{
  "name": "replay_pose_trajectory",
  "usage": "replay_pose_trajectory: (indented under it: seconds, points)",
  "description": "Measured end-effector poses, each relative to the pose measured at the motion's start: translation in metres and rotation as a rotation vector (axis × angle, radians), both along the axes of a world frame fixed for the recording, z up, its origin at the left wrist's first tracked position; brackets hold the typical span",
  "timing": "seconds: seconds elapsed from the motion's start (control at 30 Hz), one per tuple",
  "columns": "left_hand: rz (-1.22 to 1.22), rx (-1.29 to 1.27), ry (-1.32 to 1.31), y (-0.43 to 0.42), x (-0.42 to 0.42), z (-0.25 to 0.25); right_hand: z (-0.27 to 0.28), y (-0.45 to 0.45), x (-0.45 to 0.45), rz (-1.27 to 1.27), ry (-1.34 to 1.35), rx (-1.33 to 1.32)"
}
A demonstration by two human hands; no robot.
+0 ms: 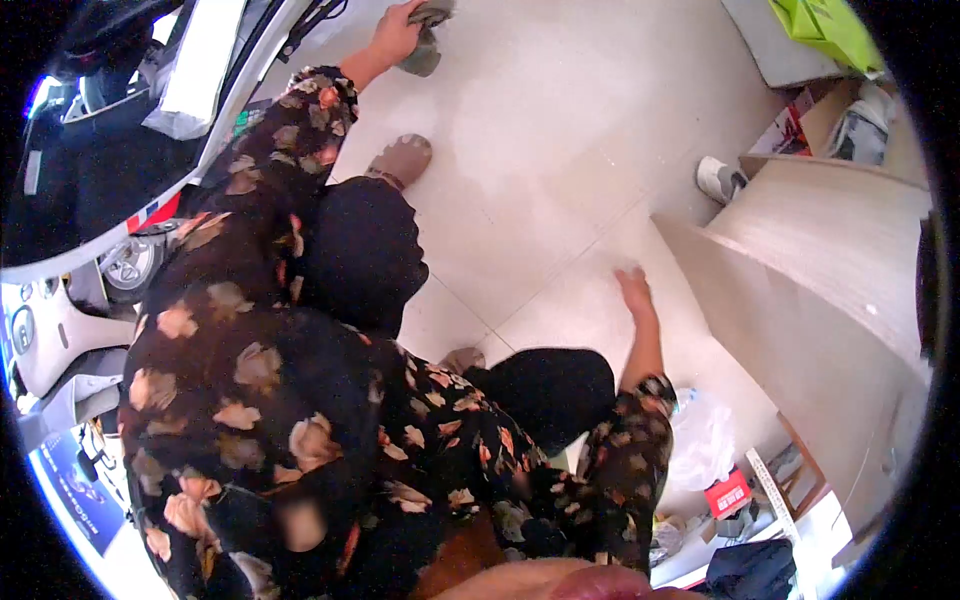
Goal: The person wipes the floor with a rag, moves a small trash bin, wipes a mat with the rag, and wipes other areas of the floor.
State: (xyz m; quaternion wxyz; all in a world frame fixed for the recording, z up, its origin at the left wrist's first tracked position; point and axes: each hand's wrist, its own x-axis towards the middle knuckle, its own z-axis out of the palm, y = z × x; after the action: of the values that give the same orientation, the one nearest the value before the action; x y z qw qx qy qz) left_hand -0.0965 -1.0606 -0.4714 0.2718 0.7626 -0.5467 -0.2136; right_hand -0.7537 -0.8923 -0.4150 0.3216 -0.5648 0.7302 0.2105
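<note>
My left hand, at the top of the head view, is closed around a grey-green cloth low over the pale tiled floor. Part of the cloth hangs below the fingers. Further right, my right hand is at or just above the floor beside a wooden panel. Its fingers look stretched out and slightly apart, with nothing seen in them, though the tips are a little blurred. Both arms wear dark floral sleeves. My bent knees and brown shoes show between the hands.
A pale wooden unit stands on the right, with a white shoe by its edge. Below lie a white plastic bag and a red box. A green bag is at upper right. Scooter parts crowd the left.
</note>
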Motion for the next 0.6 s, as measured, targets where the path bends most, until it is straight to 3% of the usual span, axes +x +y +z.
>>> replay_pose_trajectory:
  seconds: [0.03, 0.1, 0.17, 0.27, 0.33, 0.37, 0.4, 0.47, 0.5, 0.57, 0.6]
  points:
    - [0.083, 0.000, -0.010, 0.008, 0.005, -0.015, 0.043, -0.006, -0.004, -0.109, -0.066, -0.048]
    - [0.250, 0.001, -0.028, 0.029, 0.027, -0.040, 0.121, -0.013, -0.004, 0.160, -0.097, -0.387]
    - [0.380, 0.106, -0.060, 0.047, 0.046, -0.029, 0.205, -0.012, 0.026, 0.325, -0.034, -0.712]
    - [0.528, 0.153, -0.201, 0.068, 0.092, -0.082, 0.296, -0.024, 0.051, 0.684, 0.176, -1.031]
    - [0.468, 0.135, -0.474, 0.081, 0.098, -0.141, 0.353, -0.042, 0.063, 0.864, 0.354, -1.195]
    - [0.459, 0.052, -0.413, 0.080, 0.093, -0.140, 0.378, -0.050, 0.062, 0.951, 0.439, -1.260]
    - [0.445, -0.029, -0.353, 0.080, 0.087, -0.138, 0.400, -0.055, 0.063, 0.930, 0.603, -1.320]
    - [0.374, 0.026, -0.389, 0.064, 0.007, -0.028, 0.433, -0.059, 0.070, 0.871, 0.830, -1.405]
    - [0.259, 0.106, -0.510, 0.048, -0.008, -0.038, 0.445, -0.058, 0.075, 0.839, 0.891, -1.435]
    - [0.091, 0.012, -0.333, 0.031, -0.069, -0.011, 0.462, -0.047, 0.074, 0.835, 1.176, -1.417]
    - [-0.001, -0.057, -0.233, 0.030, -0.098, 0.012, 0.470, -0.050, 0.076, 0.853, 1.180, -1.454]
